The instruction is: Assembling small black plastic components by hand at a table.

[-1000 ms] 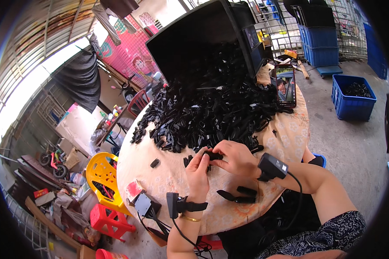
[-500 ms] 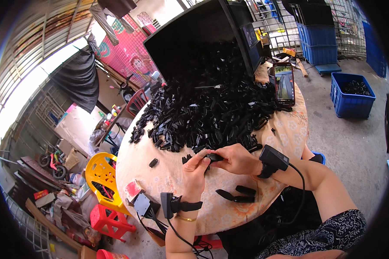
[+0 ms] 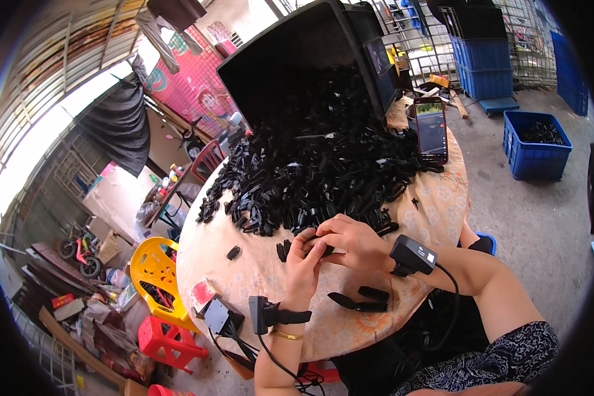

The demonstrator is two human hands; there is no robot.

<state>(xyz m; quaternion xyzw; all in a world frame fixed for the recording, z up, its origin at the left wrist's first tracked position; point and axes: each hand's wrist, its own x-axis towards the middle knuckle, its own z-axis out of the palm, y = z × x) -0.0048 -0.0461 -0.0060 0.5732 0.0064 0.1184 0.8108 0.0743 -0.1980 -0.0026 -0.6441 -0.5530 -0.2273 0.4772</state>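
My left hand (image 3: 302, 263) and my right hand (image 3: 355, 243) meet over the near part of the round table (image 3: 264, 284). Between their fingers is a small black plastic piece (image 3: 327, 250), mostly hidden by fingertips. Both hands are closed on it. Just beyond them lies a wide heap of black plastic pieces (image 3: 310, 178), spilling from a large tipped black bin (image 3: 290, 63). Beside the left hand are a few loose black pieces (image 3: 283, 251). Nearer to me, below the right hand, several longer black pieces (image 3: 358, 303) rest on the patterned cloth.
A phone (image 3: 432, 132) stands upright at the heap's right. A grey box with cables (image 3: 219, 315) sits at the table's left edge. Left of the table are a yellow chair (image 3: 153, 270) and a red stool (image 3: 168, 340). A blue crate (image 3: 536, 146) stands on the floor at right.
The right hand has turned and moved slightly left, its fingers now over the left fingertips. The black piece shows less than before. The view has shifted slightly.
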